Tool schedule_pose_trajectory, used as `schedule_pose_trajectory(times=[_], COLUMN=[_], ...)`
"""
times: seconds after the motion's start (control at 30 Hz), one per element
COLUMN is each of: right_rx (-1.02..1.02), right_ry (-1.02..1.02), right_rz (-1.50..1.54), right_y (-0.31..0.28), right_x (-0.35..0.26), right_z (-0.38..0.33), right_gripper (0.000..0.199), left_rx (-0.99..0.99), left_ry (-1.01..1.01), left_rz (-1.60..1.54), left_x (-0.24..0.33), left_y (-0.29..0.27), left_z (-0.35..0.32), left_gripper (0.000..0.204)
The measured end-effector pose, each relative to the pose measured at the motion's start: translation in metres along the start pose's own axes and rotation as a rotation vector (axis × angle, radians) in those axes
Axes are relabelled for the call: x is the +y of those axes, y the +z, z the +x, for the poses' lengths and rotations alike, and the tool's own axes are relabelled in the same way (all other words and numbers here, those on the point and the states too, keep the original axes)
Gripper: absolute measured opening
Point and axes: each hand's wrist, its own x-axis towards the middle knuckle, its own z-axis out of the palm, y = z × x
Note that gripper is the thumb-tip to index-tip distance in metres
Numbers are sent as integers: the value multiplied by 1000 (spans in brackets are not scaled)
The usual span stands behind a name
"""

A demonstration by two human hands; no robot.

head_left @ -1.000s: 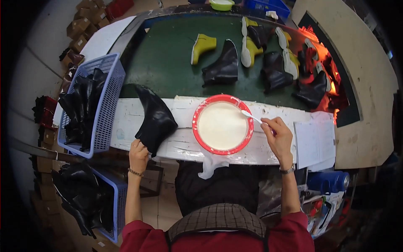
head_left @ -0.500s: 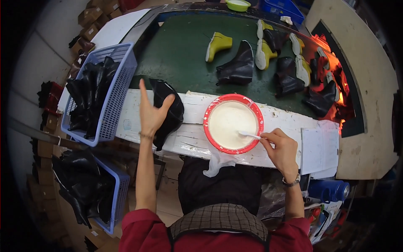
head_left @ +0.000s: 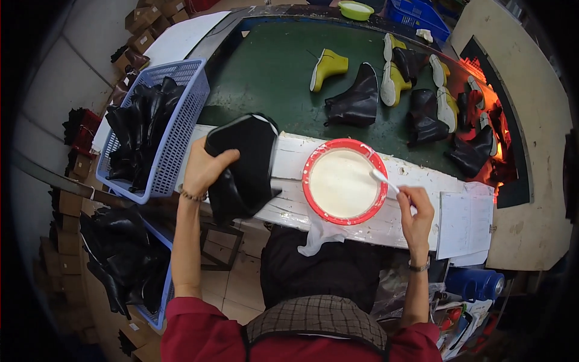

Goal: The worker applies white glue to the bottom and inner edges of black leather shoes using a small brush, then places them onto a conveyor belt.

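Observation:
A black leather boot upper [head_left: 247,163] is gripped at its left side by my left hand [head_left: 204,168], thumb laid across it. Its dark inner face and pale upper edge show, and it is tilted over the white board. In my right hand [head_left: 417,212] is a small white brush [head_left: 386,181], pinched by the handle. The brush head is at the right rim of a red bowl [head_left: 309,194] of cream-white liquid [head_left: 342,184]. Whether it touches the rim I cannot tell.
Left, a blue basket [head_left: 170,142] holds several black uppers; another basket [head_left: 161,283] stands lower. Black boots [head_left: 356,99] and yellow boots [head_left: 330,66] lie on the green belt [head_left: 271,54], which leads right to a glowing orange heater [head_left: 499,142]. Papers [head_left: 463,223] lie right of the bowl.
My left hand has closed on the boot upper and turned it, so more of its face shows. The brush has come up out of the liquid to the bowl's right rim.

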Motion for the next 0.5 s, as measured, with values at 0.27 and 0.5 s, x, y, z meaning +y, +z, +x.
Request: schedule_pose_trajectory(times=[0.27, 0.5], right_rx=[-229, -147], right_ry=[-596, -503], right_rz=[60, 72], right_y=[38, 51], right_x=[-72, -71], right_z=[66, 57], right_gripper=[19, 17], left_rx=[-547, -238], left_ry=[67, 55], left_rz=[176, -118], left_x=[56, 60], left_y=[24, 19], left_z=[-47, -58], left_gripper=[40, 38])
